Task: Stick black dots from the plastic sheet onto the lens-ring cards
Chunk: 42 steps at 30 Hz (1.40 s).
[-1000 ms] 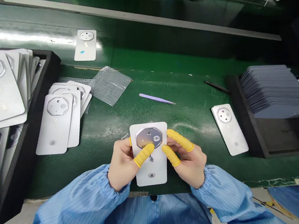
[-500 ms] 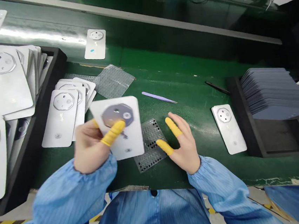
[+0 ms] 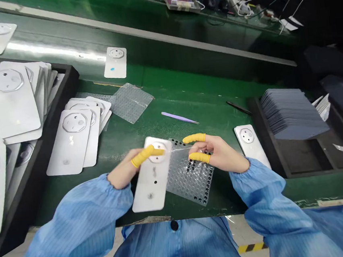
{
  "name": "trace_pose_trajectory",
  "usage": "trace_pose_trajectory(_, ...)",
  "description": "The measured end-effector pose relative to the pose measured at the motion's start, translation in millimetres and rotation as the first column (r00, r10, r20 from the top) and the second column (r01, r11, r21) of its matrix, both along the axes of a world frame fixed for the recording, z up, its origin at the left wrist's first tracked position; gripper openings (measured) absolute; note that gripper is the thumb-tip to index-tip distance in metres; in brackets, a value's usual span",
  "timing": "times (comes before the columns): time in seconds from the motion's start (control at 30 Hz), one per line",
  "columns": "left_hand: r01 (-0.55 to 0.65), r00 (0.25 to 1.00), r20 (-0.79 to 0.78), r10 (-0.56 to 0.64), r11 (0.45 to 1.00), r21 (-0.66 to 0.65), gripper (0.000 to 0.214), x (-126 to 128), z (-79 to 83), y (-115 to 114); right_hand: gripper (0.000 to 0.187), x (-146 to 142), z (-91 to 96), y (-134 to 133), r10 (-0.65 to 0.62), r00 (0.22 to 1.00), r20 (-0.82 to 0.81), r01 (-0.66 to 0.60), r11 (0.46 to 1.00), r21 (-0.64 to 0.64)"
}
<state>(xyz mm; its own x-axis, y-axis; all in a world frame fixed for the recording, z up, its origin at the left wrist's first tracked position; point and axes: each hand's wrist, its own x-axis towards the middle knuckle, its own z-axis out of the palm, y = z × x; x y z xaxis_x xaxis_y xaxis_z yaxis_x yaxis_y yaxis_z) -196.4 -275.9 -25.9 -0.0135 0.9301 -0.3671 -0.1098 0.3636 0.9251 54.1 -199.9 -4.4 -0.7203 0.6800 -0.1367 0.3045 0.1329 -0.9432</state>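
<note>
A white phone back cover (image 3: 149,197) with an octagonal camera ring lies tilted on the bench in front of me. My left hand (image 3: 138,162), in yellow finger cots, reaches over its camera end with thumb and finger pressed together. What sits between them, if anything, is hidden. One black dot shows on the cover's face. To the right, my right hand (image 3: 213,150) hovers at the upper right of a clear bubble sheet (image 3: 179,176) lined with black dots, its cotted thumb and forefinger apart. A thin bright line, perhaps a film edge, runs between the hands.
Purple tweezers (image 3: 180,118) and dark tweezers (image 3: 238,108) lie beyond the hands. White covers (image 3: 70,150) are piled at left beside a black tray (image 3: 62,94). Another cover (image 3: 252,145) rests beside the right tray (image 3: 278,154) of grey sheets (image 3: 288,113). Another bubble sheet (image 3: 132,102) lies behind.
The cover in my left hand came down onto the bench. The bubble sheet has turned and shifted right. My right hand moved slightly right, its fingers now pointing left.
</note>
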Motion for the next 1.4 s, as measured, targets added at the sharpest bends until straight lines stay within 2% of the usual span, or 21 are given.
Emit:
trace_pose_trajectory(0.07,0.185,0.981,0.067,-0.183,0.983,-0.023,0.029,13,-0.9,-4,0.044,0,0.6,8,0.077,0.995,0.065,-0.085,0.989,0.125)
trace_pose_trajectory(0.1,0.231,0.971,0.058,-0.23,0.973,-0.017,0.028,18,-1.0,-5,0.046,-1,-1.1,9,0.085,0.991,0.103,-0.105,0.972,0.21)
trace_pose_trajectory(0.23,0.17,0.984,-0.056,-0.167,0.985,0.041,0.023,28,-3.0,-7,0.041,-6,-8.9,6,0.031,0.988,0.154,-0.105,0.858,0.502)
trace_pose_trajectory(0.33,0.181,0.979,-0.103,-0.176,0.983,0.039,0.025,30,-5.7,-9,0.036,-13,-10.5,-3,0.044,0.995,0.094,-0.093,0.785,0.612)
trace_pose_trajectory(0.43,0.186,0.974,-0.141,-0.179,0.982,0.041,0.023,32,-7.3,-11,0.028,-24,-14.5,-13,-0.039,0.999,0.003,0.025,0.685,0.728)
trace_pose_trajectory(0.5,0.199,0.966,-0.175,-0.188,0.979,0.051,0.024,34,-8.1,-12,0.022,-31,-20.9,-20,-0.052,0.998,-0.024,0.052,0.637,0.769)
trace_pose_trajectory(0.57,0.224,0.944,-0.265,-0.195,0.971,0.085,0.026,35,-9.3,-14,0.022,-37,-29.2,-26,-0.037,0.999,-0.023,0.042,0.649,0.76)
trace_pose_trajectory(0.67,0.275,0.884,-0.427,-0.19,0.95,0.146,0.028,35,-11.8,-18,0.023,-41,-40.2,-34,-0.086,0.995,-0.042,0.089,0.688,0.72)
trace_pose_trajectory(0.8,0.355,0.814,-0.543,-0.207,0.917,0.183,0.031,34,-14.2,-21,0.026,-42,-47.0,-40,-0.1,0.993,-0.063,0.113,0.649,0.753)
trace_pose_trajectory(0.87,0.389,0.784,-0.586,-0.207,0.898,0.203,0.034,34,-14.7,-22,0.027,-43,-48.7,-40,-0.086,0.994,-0.074,0.112,0.656,0.746)
trace_pose_trajectory(0.93,0.415,0.773,-0.6,-0.208,0.88,0.23,0.038,34,-15.0,-22,0.024,-45,-50.1,-39,-0.097,0.989,-0.108,0.145,0.708,0.691)
trace_pose_trajectory(1.03,0.445,0.778,-0.581,-0.238,0.862,0.244,0.043,33,-15.2,-20,0.012,-50,-52.5,-35,-0.201,0.961,-0.189,0.271,0.81,0.52)
trace_pose_trajectory(1.1,0.443,0.797,-0.541,-0.269,0.868,0.223,0.043,27,-14.3,-17,0.01,-53,-54.7,-33,-0.276,0.937,-0.216,0.345,0.834,0.43)
trace_pose_trajectory(1.17,0.407,0.847,-0.439,-0.301,0.897,0.171,0.039,14,-11.4,-12,0.009,-54,-56.6,-33,-0.302,0.927,-0.221,0.37,0.828,0.421)
trace_pose_trajectory(1.23,0.314,0.915,-0.3,-0.268,0.943,0.113,0.038,-3,-5.2,-7,0.008,-54,-56.9,-33,-0.28,0.935,-0.218,0.352,0.814,0.463)
trace_pose_trajectory(1.3,0.145,0.97,-0.212,-0.117,0.981,0.125,0.046,-19,4.1,-4,0.01,-52,-54.0,-33,-0.237,0.946,-0.222,0.319,0.803,0.504)
trace_pose_trajectory(1.4,-0.093,0.982,-0.137,0.127,0.968,0.232,0.077,-23,19.7,-7,0.017,-49,-42.1,-36,-0.219,0.951,-0.217,0.307,0.736,0.604)
